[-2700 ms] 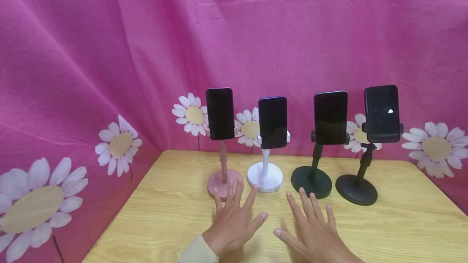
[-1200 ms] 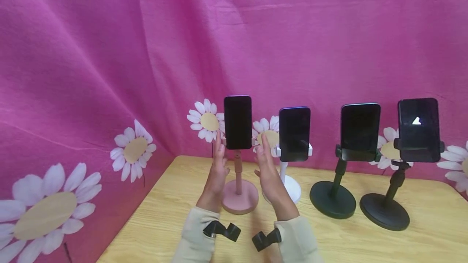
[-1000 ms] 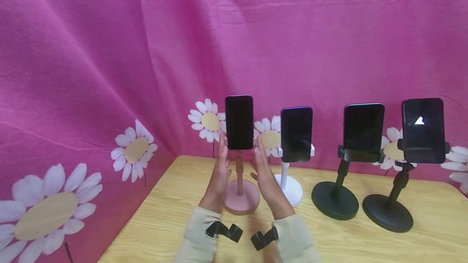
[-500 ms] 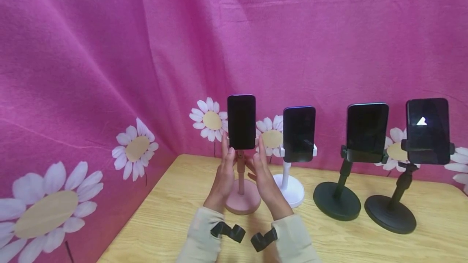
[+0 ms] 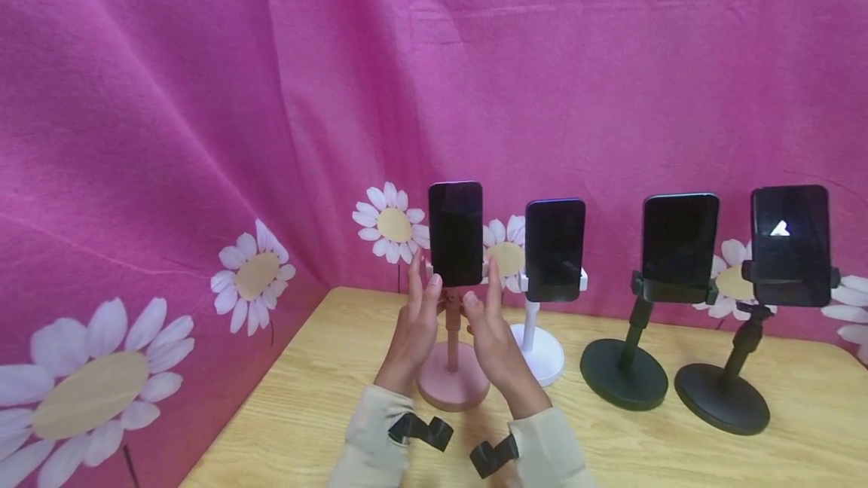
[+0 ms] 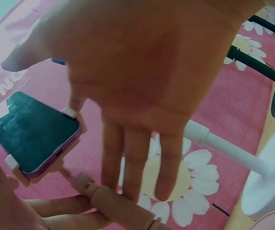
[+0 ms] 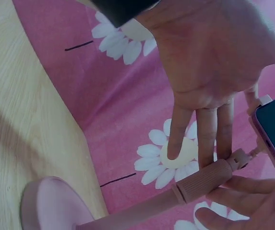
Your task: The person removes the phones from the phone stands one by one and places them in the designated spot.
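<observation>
The pink phone stand (image 5: pixel 453 390) holds a dark phone (image 5: pixel 456 232) upright in its clamp. My left hand (image 5: pixel 411 337) and right hand (image 5: pixel 497 345) hold the stand from both sides. In the right wrist view, the left hand's fingers (image 7: pixel 206 139) reach the ribbed collar (image 7: pixel 205 179) of the post, their tips partly hidden behind it. From the other side, the right hand (image 7: pixel 264 206) meets the same collar. Both thumbs point up, close to the phone's lower edge. One finger of each hand reaches up beside the clamp.
To the right stand a white phone stand (image 5: pixel 539 356), a dark green one (image 5: pixel 624 375) and a black one (image 5: pixel 720 399), each bearing a phone. The wooden table (image 5: pixel 291 413) meets a pink daisy-printed cloth (image 5: pixel 542 96) at the back and left.
From spread out over the table, both hands have come up around the pink stand and closed in on it. Over the last half second, the stand has shifted slightly toward me.
</observation>
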